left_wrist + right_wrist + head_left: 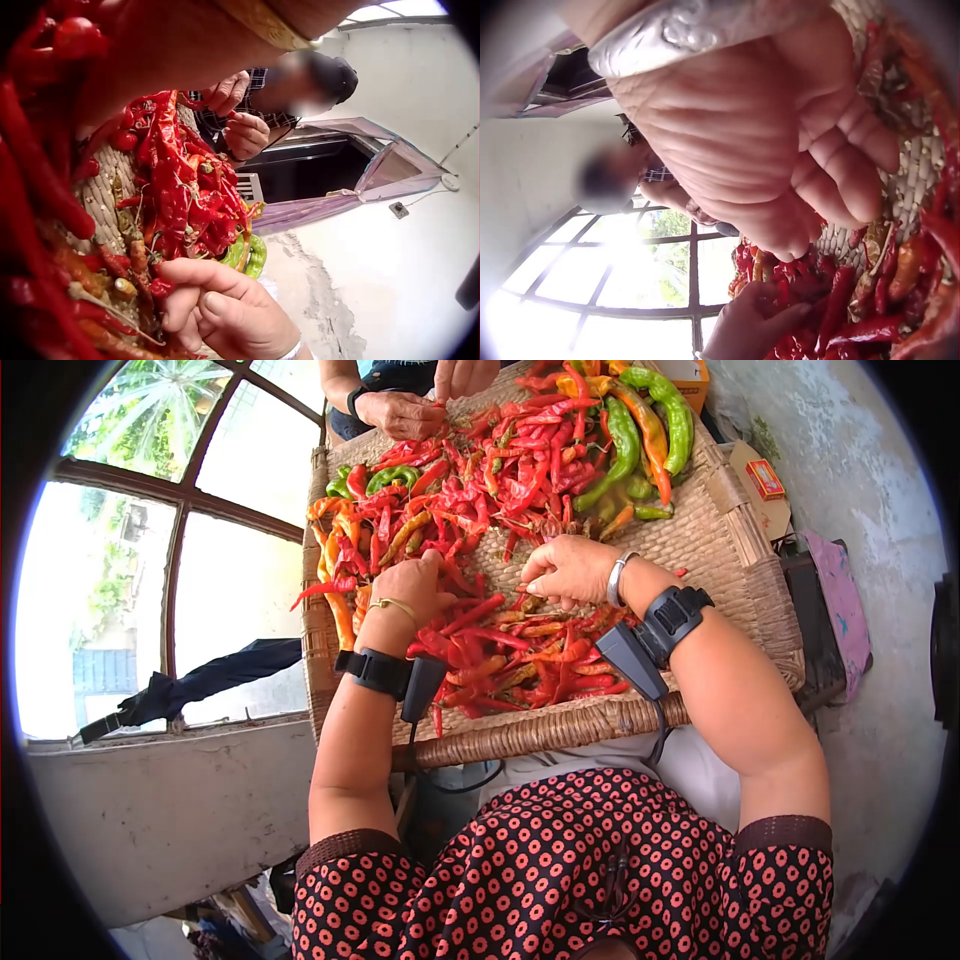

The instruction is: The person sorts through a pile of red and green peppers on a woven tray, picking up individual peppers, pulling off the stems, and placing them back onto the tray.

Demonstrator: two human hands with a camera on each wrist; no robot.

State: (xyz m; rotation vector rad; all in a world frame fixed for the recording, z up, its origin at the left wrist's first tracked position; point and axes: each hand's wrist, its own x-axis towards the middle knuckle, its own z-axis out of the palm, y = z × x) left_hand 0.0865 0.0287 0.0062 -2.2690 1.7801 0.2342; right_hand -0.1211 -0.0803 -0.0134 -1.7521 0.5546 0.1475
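Note:
Red chili peppers [525, 645] lie in a near pile on a woven tray [690, 635]. My left hand [410, 588] reaches into the chilies on the left, fingertips among them. In the right wrist view, the thumb and fingers of this left hand [746, 326] meet the red chilies; I cannot tell whether they grip one. My right hand [572, 568] hovers at the near pile's upper edge. Its fingers [847, 169] are loosely bent, with nothing held in the palm. In the left wrist view, a short red chili [160, 289] is beside its index finger.
A larger heap of red chilies [530, 460] covers the tray's far half. Long green peppers [622, 445] lie at its far right, orange ones [340, 600] along the left edge. Another person's hands [400, 412] work at the far edge. A barred window [180, 500] stands left.

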